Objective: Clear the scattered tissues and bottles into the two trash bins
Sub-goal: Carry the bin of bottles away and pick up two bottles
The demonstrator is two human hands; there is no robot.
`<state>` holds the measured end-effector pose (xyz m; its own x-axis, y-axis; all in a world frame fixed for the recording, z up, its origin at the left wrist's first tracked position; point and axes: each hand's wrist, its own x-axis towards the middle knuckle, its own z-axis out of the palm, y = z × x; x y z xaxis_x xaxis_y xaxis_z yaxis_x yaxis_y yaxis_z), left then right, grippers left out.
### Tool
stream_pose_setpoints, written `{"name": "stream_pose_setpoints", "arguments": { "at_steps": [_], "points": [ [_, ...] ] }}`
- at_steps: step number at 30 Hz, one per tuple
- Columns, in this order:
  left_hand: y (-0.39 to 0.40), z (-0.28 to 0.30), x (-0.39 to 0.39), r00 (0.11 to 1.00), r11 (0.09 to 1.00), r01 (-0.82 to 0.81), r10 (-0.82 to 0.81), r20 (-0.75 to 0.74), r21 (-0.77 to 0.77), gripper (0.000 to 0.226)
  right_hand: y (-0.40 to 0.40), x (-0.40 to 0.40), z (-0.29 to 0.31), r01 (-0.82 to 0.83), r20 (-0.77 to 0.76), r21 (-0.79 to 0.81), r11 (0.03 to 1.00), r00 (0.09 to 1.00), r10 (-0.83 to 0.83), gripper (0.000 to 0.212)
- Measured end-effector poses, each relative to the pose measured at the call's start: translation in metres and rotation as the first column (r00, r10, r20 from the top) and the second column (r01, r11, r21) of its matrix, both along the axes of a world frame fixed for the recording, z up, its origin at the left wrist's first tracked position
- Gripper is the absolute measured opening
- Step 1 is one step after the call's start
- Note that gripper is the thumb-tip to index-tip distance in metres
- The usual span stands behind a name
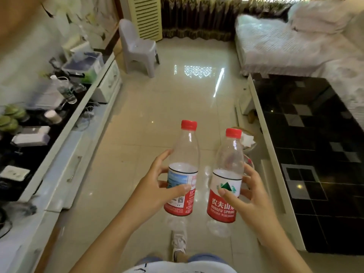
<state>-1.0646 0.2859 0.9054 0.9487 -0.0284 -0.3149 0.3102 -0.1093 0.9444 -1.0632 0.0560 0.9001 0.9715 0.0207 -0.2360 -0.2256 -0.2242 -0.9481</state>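
Single head-worn wide-angle view, looking forward and steeply down from standing height, close on the left hand (157,186) and right hand (254,196) at chest level, tiled floor (161,107) stretching ahead, edges bowed by the lens

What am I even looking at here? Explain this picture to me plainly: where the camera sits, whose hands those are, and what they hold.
There is no machine here. The one picture comes from a wide-angle camera worn on a person's head, looking forward and down, so the arms at the bottom are the wearer's own. The left hand grips one clear plastic water bottle with a red cap, and the right hand grips a second bottle of the same kind; both stand upright and look empty. Below is a glossy tiled floor. A basket-like bin with white tissue in it sits on the floor behind the right bottle, beside a black glass-topped table.
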Motion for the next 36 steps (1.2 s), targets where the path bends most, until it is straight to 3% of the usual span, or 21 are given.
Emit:
{"name": "stream_pose_setpoints", "arguments": {
  "at_steps": [8, 16, 25, 36],
  "points": [
    [0.024, -0.001, 0.147, 0.998, 0.999, 0.053, -0.053, -0.029, 0.000, 0.088, 0.009, 0.130, 0.005, 0.054, -0.019, 0.042, 0.998, 0.998, -0.053, 0.070],
    [0.022, -0.014, 0.316, 0.949, 0.953, 0.304, -0.304, -0.080, -0.014, 0.089, 0.022, 0.237, 0.000, 0.281, -0.028, 0.025, 0.959, 0.960, -0.280, 0.077],
    [-0.066, -0.032, 0.466, 0.794, 0.805, 0.593, -0.592, -0.138, -0.039, 0.087, -0.016, 0.314, -0.020, 0.602, -0.066, -0.001, 0.799, 0.797, -0.601, 0.080],
    [-0.204, -0.086, 0.570, 0.555, 0.572, 0.819, -0.812, -0.179, -0.052, 0.079, -0.089, 0.389, -0.081, 0.785, -0.147, -0.026, 0.619, 0.609, -0.779, 0.073]
  ]
}}
